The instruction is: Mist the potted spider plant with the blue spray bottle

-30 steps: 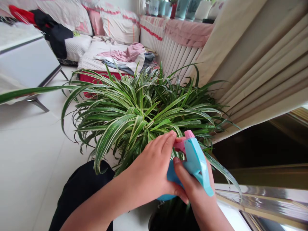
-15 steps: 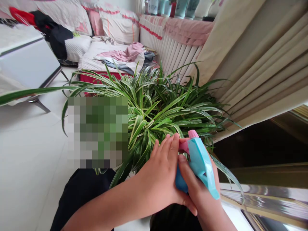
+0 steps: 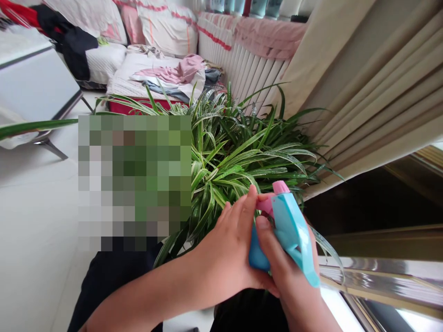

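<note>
A light-blue spray bottle (image 3: 292, 230) with a pink nozzle and pink trigger is held up in front of me, its nozzle towards the plant. My right hand (image 3: 289, 272) is wrapped around its neck, thumb on the near side and a finger at the trigger. From the left, my left hand (image 3: 231, 235) presses against the darker blue body, thumb underneath and fingers pointing forward; its grip is partly hidden. Just beyond both hands spreads a spider plant (image 3: 228, 161) with long green-and-white leaves, some with wet-looking shine.
Beige curtains (image 3: 374, 83) hang at the right above a dark window opening. A white radiator (image 3: 249, 69) with pink cloth on top stands behind the plant. Clothes (image 3: 180, 74) lie on a sofa at the back. A white table (image 3: 38, 83) stands left. A blurred patch hides the plant's left side.
The view has shifted slightly, so the room sits a little higher and further left. Both hands stay on the spray bottle, with the left fingers slightly shifted.
</note>
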Demonstrator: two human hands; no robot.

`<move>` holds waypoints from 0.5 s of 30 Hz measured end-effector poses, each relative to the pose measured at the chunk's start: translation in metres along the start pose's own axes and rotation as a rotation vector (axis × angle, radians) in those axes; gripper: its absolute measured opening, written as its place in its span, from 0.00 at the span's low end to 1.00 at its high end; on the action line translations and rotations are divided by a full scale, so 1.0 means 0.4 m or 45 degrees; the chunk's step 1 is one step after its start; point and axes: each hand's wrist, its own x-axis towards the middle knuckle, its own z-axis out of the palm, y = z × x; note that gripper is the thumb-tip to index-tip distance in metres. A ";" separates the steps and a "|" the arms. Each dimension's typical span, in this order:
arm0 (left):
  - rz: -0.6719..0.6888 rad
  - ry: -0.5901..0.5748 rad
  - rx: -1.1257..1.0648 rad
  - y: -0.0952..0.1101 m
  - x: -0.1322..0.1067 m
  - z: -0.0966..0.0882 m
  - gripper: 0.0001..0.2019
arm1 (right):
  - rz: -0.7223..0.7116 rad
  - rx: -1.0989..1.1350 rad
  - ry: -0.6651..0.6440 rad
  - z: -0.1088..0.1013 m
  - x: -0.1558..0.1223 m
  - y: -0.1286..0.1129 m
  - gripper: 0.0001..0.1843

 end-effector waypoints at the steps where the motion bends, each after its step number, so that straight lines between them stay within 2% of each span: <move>1: 0.028 0.027 -0.031 -0.002 -0.004 0.001 0.71 | -0.001 0.012 -0.028 -0.002 -0.001 -0.001 0.12; 3: 0.029 0.056 -0.095 -0.003 -0.014 0.004 0.66 | -0.018 0.008 -0.081 -0.008 -0.004 -0.001 0.16; 5: -0.058 0.070 -0.167 -0.001 -0.028 0.004 0.58 | -0.077 -0.022 -0.161 -0.015 -0.010 0.000 0.23; 8: -0.163 0.170 -0.251 0.006 -0.053 0.005 0.36 | -0.132 -0.048 -0.390 -0.023 -0.023 0.005 0.34; 10: -0.164 0.235 -0.250 0.009 -0.069 0.011 0.26 | -0.107 -0.030 -0.459 -0.022 -0.038 0.012 0.32; 13: -0.045 0.257 -0.205 0.010 -0.090 0.031 0.27 | -0.101 0.050 -0.244 -0.018 -0.063 0.024 0.22; 15: 0.028 0.359 -0.123 0.008 -0.103 0.043 0.33 | -0.181 0.030 -0.156 -0.017 -0.079 0.026 0.21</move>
